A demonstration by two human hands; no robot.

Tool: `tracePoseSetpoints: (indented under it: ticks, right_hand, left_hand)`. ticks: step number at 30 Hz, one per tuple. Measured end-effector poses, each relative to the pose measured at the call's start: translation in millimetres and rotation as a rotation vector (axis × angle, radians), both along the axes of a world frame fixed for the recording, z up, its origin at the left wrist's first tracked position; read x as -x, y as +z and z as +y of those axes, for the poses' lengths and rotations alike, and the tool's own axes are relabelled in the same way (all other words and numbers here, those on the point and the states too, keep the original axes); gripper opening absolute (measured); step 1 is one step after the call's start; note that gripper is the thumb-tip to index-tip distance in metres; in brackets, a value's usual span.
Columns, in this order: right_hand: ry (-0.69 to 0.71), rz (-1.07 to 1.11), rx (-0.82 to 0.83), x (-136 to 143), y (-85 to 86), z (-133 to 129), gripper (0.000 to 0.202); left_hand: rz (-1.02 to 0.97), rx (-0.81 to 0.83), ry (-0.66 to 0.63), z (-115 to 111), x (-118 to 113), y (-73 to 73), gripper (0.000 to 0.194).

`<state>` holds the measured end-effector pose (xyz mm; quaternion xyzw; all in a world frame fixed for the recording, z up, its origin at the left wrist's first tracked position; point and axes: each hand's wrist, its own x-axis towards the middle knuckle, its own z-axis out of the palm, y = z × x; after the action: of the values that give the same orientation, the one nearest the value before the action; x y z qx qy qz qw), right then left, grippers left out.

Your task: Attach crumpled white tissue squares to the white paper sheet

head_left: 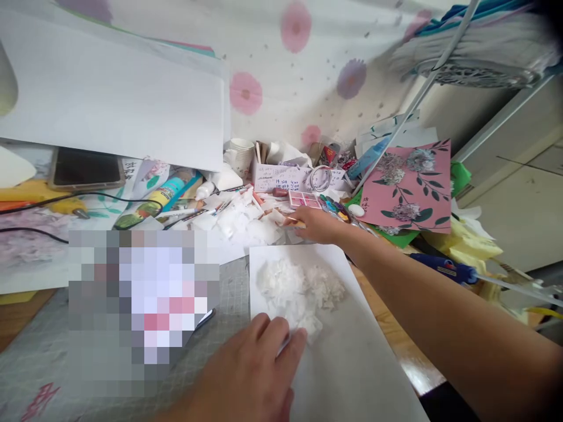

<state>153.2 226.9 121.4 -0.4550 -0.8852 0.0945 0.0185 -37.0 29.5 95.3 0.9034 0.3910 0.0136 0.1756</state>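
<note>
White flower clusters, thin, crinkled and layered like shredded tissue, in a loose three-lobed group on the upper part of a smooth white sheet. Fullest and most rounded at upper left; flakier at right, with small ragged petals toward the edge; paler and flatter at the bottom, right beside the index fingertip of the left hand. Left grip loosely spread, fingers bent, thumb tip apart from the index. Farther off, beyond the sheet's top edge, the right hand beside crumpled white scraps and a pink-toned paint palette; right grip turned away, pinch or spread impossible to tell. Left of the sheet, a grey gridded cutting mat; to its right, a glossy wooden counter and a pink card with ruffled blossoms.
</note>
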Motion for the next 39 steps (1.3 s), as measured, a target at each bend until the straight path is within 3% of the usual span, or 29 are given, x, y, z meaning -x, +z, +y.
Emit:
tracePoseSetpoints:
  ticks: [5, 8, 11, 13, 16, 19, 23, 29, 34, 39]
  right_hand:
    - [0.038, -0.066, 0.020, 21, 2.4, 18, 0.016]
    - [-0.027, 0.013, -0.052, 11, 13.7, 2, 0.014]
    - [-0.059, 0.146, -0.112, -8, 25.1, -44, 0.006]
    - [-0.008, 0.219, -0.102, -17, 26.1, -86, 0.004]
    - [0.081, 0.276, -0.041, -22, 16.6, -142, 0.009]
    - [0.177, 0.290, -0.052, -19, 4.9, -166, 0.010]
    - [0.248, 0.302, -0.032, -16, -2.5, -164, 0.011]
    - [0.284, 0.258, 0.011, -19, -11.1, -163, 0.012]
    - [0.277, 0.296, 0.027, -20, -9.9, -165, 0.012]
    - [0.138, 0.713, 0.194, -29, 12.1, -162, 0.020]
  left_hand:
    - [-0.017, 0.013, -0.037, 2, 4, 0.1, 0.053]
    - [-0.021, 0.010, -0.041, 2, 4, 2.8, 0.054]
    - [-0.032, 0.016, -0.030, 1, 2, 6.7, 0.055]
    - [-0.024, 0.023, 0.001, 0, 1, 9.1, 0.056]
    - [-0.024, 0.020, 0.033, -1, 0, 10.8, 0.058]
    - [-0.034, 0.002, -0.007, -2, 1, 10.2, 0.055]
    - [-0.010, -0.042, 0.037, -4, -2, 11.6, 0.055]
    - [0.039, -0.066, 0.048, -8, -2, 15.2, 0.037]
    - [0.026, -0.117, 0.055, -7, -2, 12.1, 0.048]
    - [0.017, -0.032, 0.096, -7, -5, 14.9, 0.053]
